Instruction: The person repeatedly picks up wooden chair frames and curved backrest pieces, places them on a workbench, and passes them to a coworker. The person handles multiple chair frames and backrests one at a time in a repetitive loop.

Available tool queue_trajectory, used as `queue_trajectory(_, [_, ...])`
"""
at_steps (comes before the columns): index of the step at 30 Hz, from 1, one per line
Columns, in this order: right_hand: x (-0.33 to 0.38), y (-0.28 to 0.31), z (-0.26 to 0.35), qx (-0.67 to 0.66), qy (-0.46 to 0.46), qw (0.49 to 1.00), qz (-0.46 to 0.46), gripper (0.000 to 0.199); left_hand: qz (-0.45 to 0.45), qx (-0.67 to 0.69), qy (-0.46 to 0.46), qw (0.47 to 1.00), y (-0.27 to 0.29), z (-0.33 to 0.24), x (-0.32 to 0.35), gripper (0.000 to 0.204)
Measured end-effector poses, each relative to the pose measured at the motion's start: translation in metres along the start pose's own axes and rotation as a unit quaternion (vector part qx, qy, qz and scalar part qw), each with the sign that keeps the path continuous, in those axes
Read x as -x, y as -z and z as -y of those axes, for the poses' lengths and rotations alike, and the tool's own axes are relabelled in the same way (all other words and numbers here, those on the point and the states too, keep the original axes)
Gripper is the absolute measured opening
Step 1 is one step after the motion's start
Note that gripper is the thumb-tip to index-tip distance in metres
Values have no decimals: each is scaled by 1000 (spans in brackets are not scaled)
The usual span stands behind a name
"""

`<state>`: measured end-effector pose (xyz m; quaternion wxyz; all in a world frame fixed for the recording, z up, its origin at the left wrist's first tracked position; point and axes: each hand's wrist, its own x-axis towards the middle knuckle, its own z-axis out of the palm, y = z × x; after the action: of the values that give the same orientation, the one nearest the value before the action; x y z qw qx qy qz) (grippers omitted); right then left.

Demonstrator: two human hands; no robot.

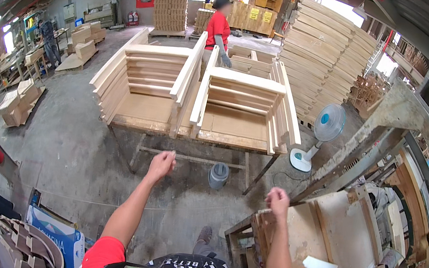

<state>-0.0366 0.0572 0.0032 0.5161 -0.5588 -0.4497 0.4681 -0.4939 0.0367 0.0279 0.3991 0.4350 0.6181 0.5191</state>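
Note:
My left hand (161, 166) is held out in mid-air in front of the table, its fingers curled together and nothing visible in them. My right hand (277, 201) is also raised, closed and slightly blurred, above the far left corner of a worn wooden workbench (294, 229), with nothing seen in it. Ahead of both hands, apart from them, stacked pale wooden frames (151, 77) stand on a low table (144, 123). A second stack of wooden frames (247, 83) stands beside it on the right.
A grey bucket (218, 176) sits on the floor by the table. A standing fan (329, 123) is at its right, before tall stacked boards (317, 60). A person in red (219, 29) stands behind the frames. A steel machine frame (389, 116) rises at right; curved wooden pieces (15, 243) lie lower left.

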Motion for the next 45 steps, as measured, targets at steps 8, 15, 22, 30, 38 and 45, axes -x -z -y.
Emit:
queue_trajectory(8, [-174, 7, 86, 270, 180, 910, -257, 48, -12, -67, 103, 992, -56, -97, -158, 46])
queue_trajectory(15, [-234, 0, 99, 305, 132, 933, -138, 44, 23, -25, 144, 989, -82, -104, -201, 29])
queue_trajectory(22, [-158, 12, 57, 223, 81, 966, -100, 31, 66, -66, 67, 993, -43, -71, -127, 21])
queue_trajectory(30, [-66, 58, 63, -49, -158, 979, 118, 47, 135, 18, 173, 975, 18, -68, -64, 31])
queue_trajectory(38, [-99, 0, 83, 119, -99, 987, 46, 25, 90, -101, 73, 988, -1, -63, -110, 18])
queue_trajectory(45, [70, -25, 42, 232, -36, 970, -56, 43, 60, -34, 87, 994, 59, 14, -11, 20])
